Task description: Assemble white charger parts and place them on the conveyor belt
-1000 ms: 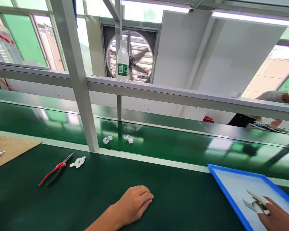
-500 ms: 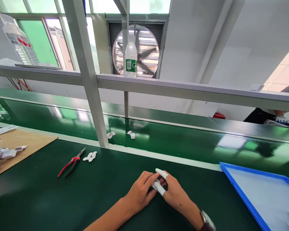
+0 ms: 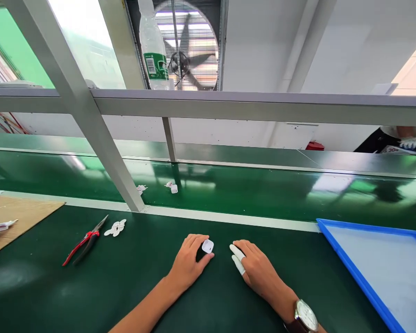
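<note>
My left hand (image 3: 190,259) grips a small white square plastic piece (image 3: 208,246) with rounded corners between thumb and fingertips. The piece has a small dark slot on its face. A short gap to the right, my right hand (image 3: 254,266) is just above or on the dark green tabletop, which of the two I cannot tell. White finger covers (image 3: 238,258) sit on its thumb and forefinger. Those two digits are slightly apart and nothing shows between them. A watch (image 3: 305,315) is on the right wrist.
Red-and-black needle-nose pliers (image 3: 86,241) and a flat white cut-out part (image 3: 115,227) lie to the left. A brown board (image 3: 24,210) holds white parts. At right stands a blue-rimmed tray (image 3: 353,273). Behind runs a green conveyor belt (image 3: 229,189) under a metal frame (image 3: 208,105).
My hands have come apart: the right hand has moved off to the right, leaving the white square piece in the left. The view has shifted and tilted downward.
</note>
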Demonstrator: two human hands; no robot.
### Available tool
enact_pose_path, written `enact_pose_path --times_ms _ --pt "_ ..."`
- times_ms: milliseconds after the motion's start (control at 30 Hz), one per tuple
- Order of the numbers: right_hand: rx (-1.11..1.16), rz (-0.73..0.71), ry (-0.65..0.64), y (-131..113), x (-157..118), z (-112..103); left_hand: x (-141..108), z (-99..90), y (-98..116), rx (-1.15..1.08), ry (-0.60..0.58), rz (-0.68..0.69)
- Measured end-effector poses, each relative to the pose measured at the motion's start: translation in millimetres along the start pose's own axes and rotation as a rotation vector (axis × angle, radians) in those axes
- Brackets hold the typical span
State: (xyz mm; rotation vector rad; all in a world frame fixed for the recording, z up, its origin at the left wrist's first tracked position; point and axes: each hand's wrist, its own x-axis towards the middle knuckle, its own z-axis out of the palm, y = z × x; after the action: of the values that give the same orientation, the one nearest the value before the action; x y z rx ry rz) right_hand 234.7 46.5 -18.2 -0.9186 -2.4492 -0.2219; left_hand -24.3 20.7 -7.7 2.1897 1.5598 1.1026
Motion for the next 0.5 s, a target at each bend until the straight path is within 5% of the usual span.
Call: enact_pose_path --times_ms 167,333,500 --pt "-0.026 -0.019 0.106 -4 -6 4 3 2.9 5 0.073 0.032 -0.058" --pt "0.018 -0.007 0.17 0 -13 11 -5 -6.3 31 0.026 0.194 0.274" --pt "0.039 -0.195 0.169 13 -15 5 -23 7.6 38 -0.079 0.128 0.517"
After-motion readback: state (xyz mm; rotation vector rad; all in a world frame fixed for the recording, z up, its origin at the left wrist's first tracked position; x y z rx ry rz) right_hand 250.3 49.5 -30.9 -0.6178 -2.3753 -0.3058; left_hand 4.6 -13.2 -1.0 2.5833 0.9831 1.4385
